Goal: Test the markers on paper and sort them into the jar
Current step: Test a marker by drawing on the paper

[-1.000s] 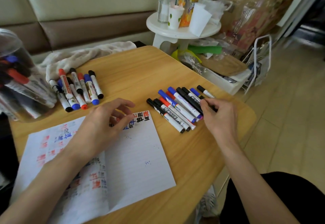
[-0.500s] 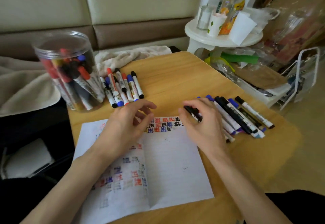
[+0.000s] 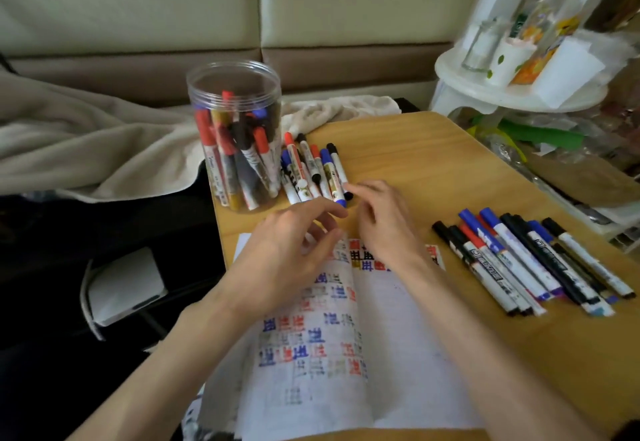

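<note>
A clear plastic jar [image 3: 232,101] holding several red, blue and black markers stands at the table's back left corner. Beside it lies a small pile of markers [image 3: 313,170]. A second, larger row of markers [image 3: 526,260] lies on the right. The lined paper [image 3: 398,354] carries red, blue and black test marks. My left hand [image 3: 284,250] hovers over the paper's top edge with fingers loosely bent. My right hand [image 3: 384,226] is next to it, its index fingertip touching the near end of the small pile. Its other fingers are curled, and whatever is under them is hidden.
The wooden table [image 3: 415,163] ends just left of the jar. A beige blanket [image 3: 104,142] lies on the sofa beyond it. A white round side table [image 3: 512,90] with cups and bottles stands at the back right, with clutter and a tray below it.
My right hand left the right row, pinching a black marker half a second ago, and moved left to the small pile. The view swung left, bringing the jar into view.
</note>
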### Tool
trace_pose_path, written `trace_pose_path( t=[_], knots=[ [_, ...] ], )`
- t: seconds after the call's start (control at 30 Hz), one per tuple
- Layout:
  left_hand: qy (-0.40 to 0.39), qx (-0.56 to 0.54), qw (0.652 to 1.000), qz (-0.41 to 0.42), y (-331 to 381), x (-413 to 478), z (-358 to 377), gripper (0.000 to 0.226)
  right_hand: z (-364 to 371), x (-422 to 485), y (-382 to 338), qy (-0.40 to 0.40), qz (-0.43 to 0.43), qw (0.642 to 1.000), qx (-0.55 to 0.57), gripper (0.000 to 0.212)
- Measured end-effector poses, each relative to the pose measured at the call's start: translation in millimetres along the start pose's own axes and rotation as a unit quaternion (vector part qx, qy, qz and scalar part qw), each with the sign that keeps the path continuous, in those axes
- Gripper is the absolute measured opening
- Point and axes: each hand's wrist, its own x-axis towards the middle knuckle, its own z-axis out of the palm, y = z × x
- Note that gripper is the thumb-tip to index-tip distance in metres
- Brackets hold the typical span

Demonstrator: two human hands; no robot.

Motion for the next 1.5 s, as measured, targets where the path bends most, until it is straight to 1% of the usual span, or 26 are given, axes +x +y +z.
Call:
trace_pose_path(
  t=[0.1,0.13,0.2,0.27,0.33,0.4,0.43,0.47,0.57,0.63,0.77,0.83,0.9,0.97,1.07,1.13,1.23,1.3,1.37,1.5],
  knots=[
    [-0.001,0.0,1.0,0.0,0.7,2.2,0.5,0.025,-3.2,-4.7,3.7,0.084,0.035,0.995,0.029,0.03],
    [-0.001,0.003,1.0,0.002,1.0,2.8,1.2,0.025,-3.6,-6.2,5.4,0.094,0.035,0.994,0.039,0.028],
    [0.002,0.006,1.0,0.008,1.8,3.8,2.0,0.024,-2.4,-8.2,5.6,0.067,0.022,0.997,0.037,0.034],
    [0.002,0.007,1.0,0.009,2.9,4.4,2.3,0.023,0.1,-7.5,5.5,0.036,0.009,0.999,0.006,0.039],
    [0.002,0.009,1.0,0.009,3.3,4.2,2.0,0.023,1.0,-6.1,3.8,0.05,0.019,0.999,-0.005,0.031],
    [0.002,0.012,1.0,0.009,2.8,4.1,1.8,0.023,0.9,-6.4,3.2,0.093,0.043,0.995,0.005,0.02],
    [0.002,0.013,1.0,0.009,2.7,4.1,2.1,0.023,0.5,-6.3,3.0,0.111,0.054,0.992,0.0,0.021],
    [0.003,0.013,1.0,0.01,2.5,4.1,2.3,0.023,0.0,-5.6,2.9,0.12,0.064,0.991,-0.009,0.026],
    [0.007,0.014,1.0,0.014,1.4,3.5,2.5,0.023,1.4,-3.5,2.1,0.097,0.074,0.991,-0.047,0.047],
    [0.006,0.012,1.0,0.013,0.6,3.3,2.5,0.023,1.2,-2.8,0.7,0.083,0.075,0.992,-0.06,0.049],
    [0.004,0.016,1.0,0.01,-0.1,3.1,3.0,0.021,-0.3,-7.1,-0.9,0.088,0.075,0.989,-0.091,0.03],
    [0.001,0.021,1.0,0.008,-0.5,3.0,3.8,0.022,-4.1,-11.6,0.0,0.099,0.097,0.987,-0.085,0.022],
    [-0.003,0.027,1.0,0.005,-0.4,3.2,4.3,0.023,-12.1,-17.8,3.0,0.12,0.123,0.985,-0.031,0.017],
    [-0.007,0.033,0.999,0.005,0.5,4.0,4.9,0.024,-24.1,-25.8,6.3,0.16,0.13,0.976,0.07,0.015],
    [-0.01,0.037,0.999,0.007,1.8,5.8,7.6,0.024,-44.7,-41.5,9.0,0.205,0.125,0.938,0.249,0.015],
    [-0.004,0.038,0.999,0.018,3.4,6.7,11.6,0.026,-58.5,-54.2,7.7,0.212,0.126,0.913,0.324,0.016],
    [0.007,0.062,0.997,0.043,8.6,6.8,19.3,0.04,-75.5,-72.2,5.0,0.198,0.132,0.887,0.396,0.014],
    [0.007,0.076,0.996,0.055,12.6,6.5,23.1,0.05,-81.5,-81.4,5.1,0.175,0.144,0.874,0.43,0.018],
    [0.01,0.086,0.994,0.063,15.4,7.2,26.8,0.048,-83.0,-88.2,7.8,0.164,0.158,0.86,0.457,0.022],
    [0.028,0.101,0.992,0.069,15.8,8.8,34.1,0.039,-79.2,-95.8,11.9,0.16,0.178,0.83,0.503,0.026]
  ],
)
